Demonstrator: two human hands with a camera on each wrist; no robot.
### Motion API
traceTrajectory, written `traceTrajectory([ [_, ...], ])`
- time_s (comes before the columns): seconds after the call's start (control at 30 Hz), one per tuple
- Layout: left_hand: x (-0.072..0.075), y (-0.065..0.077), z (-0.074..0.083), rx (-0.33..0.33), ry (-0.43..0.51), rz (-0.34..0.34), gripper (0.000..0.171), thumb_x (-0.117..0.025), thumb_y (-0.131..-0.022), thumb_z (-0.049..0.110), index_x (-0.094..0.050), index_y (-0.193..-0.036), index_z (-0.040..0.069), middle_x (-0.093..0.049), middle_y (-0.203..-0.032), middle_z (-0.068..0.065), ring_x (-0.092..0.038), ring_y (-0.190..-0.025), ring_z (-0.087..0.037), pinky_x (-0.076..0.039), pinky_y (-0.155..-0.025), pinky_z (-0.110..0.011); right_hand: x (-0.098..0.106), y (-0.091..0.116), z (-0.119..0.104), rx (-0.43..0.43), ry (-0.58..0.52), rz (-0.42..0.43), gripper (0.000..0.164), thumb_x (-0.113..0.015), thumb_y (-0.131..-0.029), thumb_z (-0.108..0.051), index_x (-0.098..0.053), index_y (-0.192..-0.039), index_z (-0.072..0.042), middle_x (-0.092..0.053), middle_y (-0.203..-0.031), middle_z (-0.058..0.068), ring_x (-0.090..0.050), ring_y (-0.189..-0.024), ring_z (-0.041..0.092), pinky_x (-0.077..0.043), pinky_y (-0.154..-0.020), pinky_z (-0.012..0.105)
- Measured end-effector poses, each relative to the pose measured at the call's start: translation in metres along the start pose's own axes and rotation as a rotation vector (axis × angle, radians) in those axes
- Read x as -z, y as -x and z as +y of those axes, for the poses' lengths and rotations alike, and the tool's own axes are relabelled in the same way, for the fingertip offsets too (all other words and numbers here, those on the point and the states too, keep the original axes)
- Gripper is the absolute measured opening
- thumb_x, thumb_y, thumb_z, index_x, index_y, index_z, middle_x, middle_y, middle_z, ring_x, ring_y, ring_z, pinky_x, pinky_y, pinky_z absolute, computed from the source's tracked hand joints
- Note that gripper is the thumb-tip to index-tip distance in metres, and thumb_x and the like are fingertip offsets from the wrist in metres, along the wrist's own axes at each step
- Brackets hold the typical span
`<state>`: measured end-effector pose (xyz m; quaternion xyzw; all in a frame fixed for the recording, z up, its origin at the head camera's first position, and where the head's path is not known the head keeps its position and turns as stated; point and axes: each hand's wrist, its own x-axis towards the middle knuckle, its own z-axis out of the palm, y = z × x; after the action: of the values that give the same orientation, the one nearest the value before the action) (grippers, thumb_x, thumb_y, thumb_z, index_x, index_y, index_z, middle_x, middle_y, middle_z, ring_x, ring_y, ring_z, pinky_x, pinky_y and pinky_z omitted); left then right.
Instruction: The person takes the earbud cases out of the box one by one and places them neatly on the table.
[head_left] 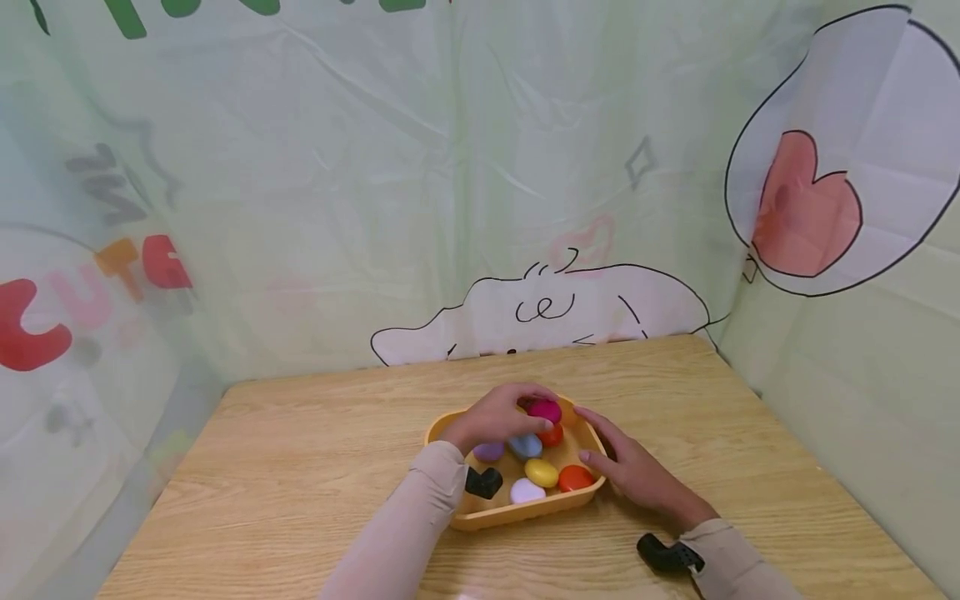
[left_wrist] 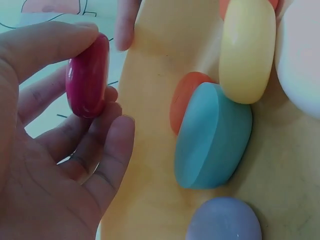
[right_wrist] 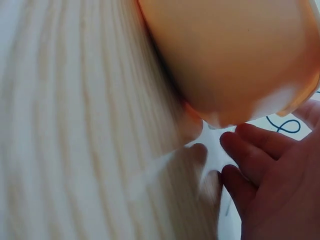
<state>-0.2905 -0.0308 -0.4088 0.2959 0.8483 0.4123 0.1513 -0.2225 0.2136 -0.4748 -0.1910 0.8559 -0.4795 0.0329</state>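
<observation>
Pale green curtain [head_left: 375, 192] printed with line-drawn cartoon figures hangs behind and beside a light wood-grain desk [head_left: 300, 467], which I watch through the head and wrist cameras. Near the middle of the desk, well apart from its back edge, sits a yellow-orange tray with rounded corners [head_left: 525, 511].

I see the left hand [head_left: 497, 415] pinching a glossy magenta oval piece [left_wrist: 87, 77] between its thumb and fingers, holding it up toward the tray's back right corner. The right hand [head_left: 637, 471] is spread wide at the tray's right edge, its thumb reaching over the rim and a finger stretched toward the back right corner. From the right wrist camera I cannot tell how firmly its fingers touch the tray wall.

Several smooth, rounded pieces lie in the tray. I make out a red piece [left_wrist: 186, 100] partly hidden behind a thick light-blue piece [left_wrist: 215, 137], with a purple piece [left_wrist: 224, 222] toward the left edge. A yellow oval piece [head_left: 542, 473] lies nearer the front edge, with a pale lavender-white piece [head_left: 527, 490] close to the front wall and an orange-red piece [head_left: 576, 478] by the front right corner. Beige sleeves [head_left: 390, 533] cover both forearms, and I see a black wrist device [head_left: 667, 554] beside the right cuff.
</observation>
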Motion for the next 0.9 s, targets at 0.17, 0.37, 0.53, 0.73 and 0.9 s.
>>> traceTrajectory([
  [0.17,0.003,0.005,-0.005,-0.004,0.022,0.018,0.042,-0.073,-0.092,0.033,-0.065,-0.132,0.024,-0.062,-0.114,0.013,-0.056,-0.104,-0.011,-0.05,-0.087,-0.028,-0.002,-0.001,-0.001,-0.009,-0.019,-0.004,0.064,-0.056,-0.104,-0.028,-0.026,-0.159,-0.018,-0.02,-0.163,0.018,-0.016,-0.148,0.044,-0.02,-0.112,0.058],
  [0.37,0.009,0.01,-0.009,-0.043,0.065,0.069,0.045,-0.074,-0.091,0.03,-0.065,-0.133,0.015,-0.064,-0.119,0.007,-0.059,-0.105,-0.014,-0.05,-0.089,-0.028,-0.002,-0.001,-0.001,-0.02,-0.044,-0.012,0.063,-0.055,-0.104,-0.027,-0.025,-0.16,-0.021,-0.019,-0.164,0.015,-0.014,-0.149,0.043,-0.017,-0.113,0.061],
  [0.53,0.012,0.015,-0.012,-0.044,0.103,0.082,0.046,-0.074,-0.092,0.029,-0.065,-0.133,0.013,-0.064,-0.122,0.004,-0.06,-0.103,-0.017,-0.052,-0.085,-0.027,0.0,0.001,0.001,0.0,-0.013,0.005,0.063,-0.057,-0.103,-0.028,-0.028,-0.159,-0.019,-0.023,-0.163,0.016,-0.017,-0.148,0.044,-0.02,-0.112,0.059],
  [0.73,0.021,0.03,-0.018,-0.02,0.109,0.145,0.043,-0.076,-0.09,0.031,-0.067,-0.131,0.02,-0.065,-0.115,0.007,-0.061,-0.099,-0.016,-0.053,-0.082,-0.029,0.0,-0.002,0.005,0.045,0.003,0.017,0.063,-0.058,-0.103,-0.026,-0.03,-0.158,-0.015,-0.027,-0.162,0.015,-0.021,-0.148,0.042,-0.024,-0.11,0.053],
  [0.9,0.033,0.047,-0.02,-0.022,0.137,0.189,0.045,-0.076,-0.09,0.031,-0.065,-0.133,0.02,-0.065,-0.12,0.005,-0.06,-0.101,-0.018,-0.053,-0.082,-0.031,0.001,-0.004,0.004,0.062,0.008,0.033,0.062,-0.06,-0.102,-0.024,-0.033,-0.156,-0.012,-0.03,-0.16,0.016,-0.024,-0.147,0.042,-0.024,-0.109,0.053],
])
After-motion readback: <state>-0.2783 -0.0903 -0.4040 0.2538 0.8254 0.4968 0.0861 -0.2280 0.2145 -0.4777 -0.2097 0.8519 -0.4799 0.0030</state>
